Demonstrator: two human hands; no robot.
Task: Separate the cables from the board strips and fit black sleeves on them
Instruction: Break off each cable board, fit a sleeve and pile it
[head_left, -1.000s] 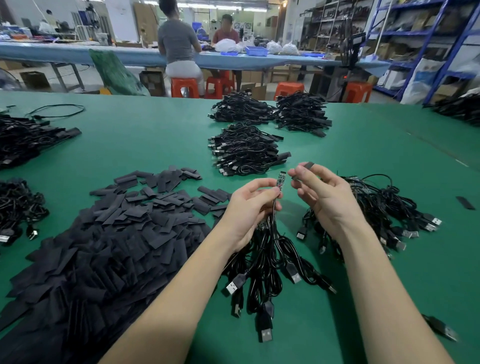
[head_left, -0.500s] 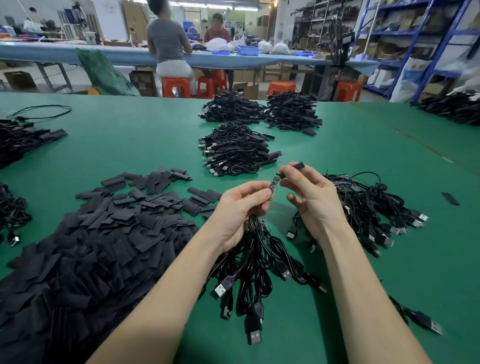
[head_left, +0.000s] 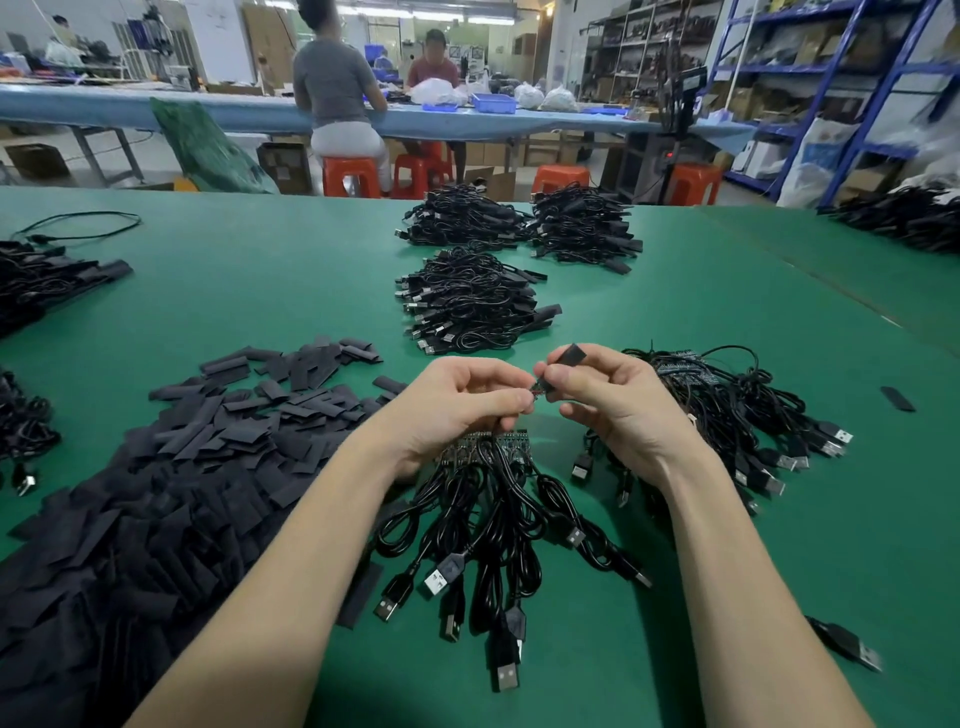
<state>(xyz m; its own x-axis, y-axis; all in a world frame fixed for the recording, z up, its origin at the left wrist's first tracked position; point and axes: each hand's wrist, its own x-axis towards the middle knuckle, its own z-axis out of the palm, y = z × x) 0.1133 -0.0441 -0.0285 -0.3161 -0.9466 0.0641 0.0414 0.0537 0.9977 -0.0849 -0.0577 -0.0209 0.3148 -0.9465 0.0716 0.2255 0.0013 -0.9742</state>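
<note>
Right hand (head_left: 613, 400) pinches black sleeve (head_left: 570, 356); left hand (head_left: 457, 405) pinches a mostly hidden board end (head_left: 537, 387)

The head-worn camera looks forward and down, close over the green table (head_left: 260, 291), toward distant shelving (head_left: 831, 78).

Bright, even overhead light from ceiling strips (head_left: 462, 20) far beyond the green table (head_left: 260, 291) fills the workshop. Soft, faint shadows fall on the table just beneath the forearms and cable bundle (head_left: 493, 525). Wide-angle distortion bows the table's far edge and tilts the blue shelving (head_left: 831, 78) to its right. Corners nearest the camera soften; the background is slightly hazy.
</note>
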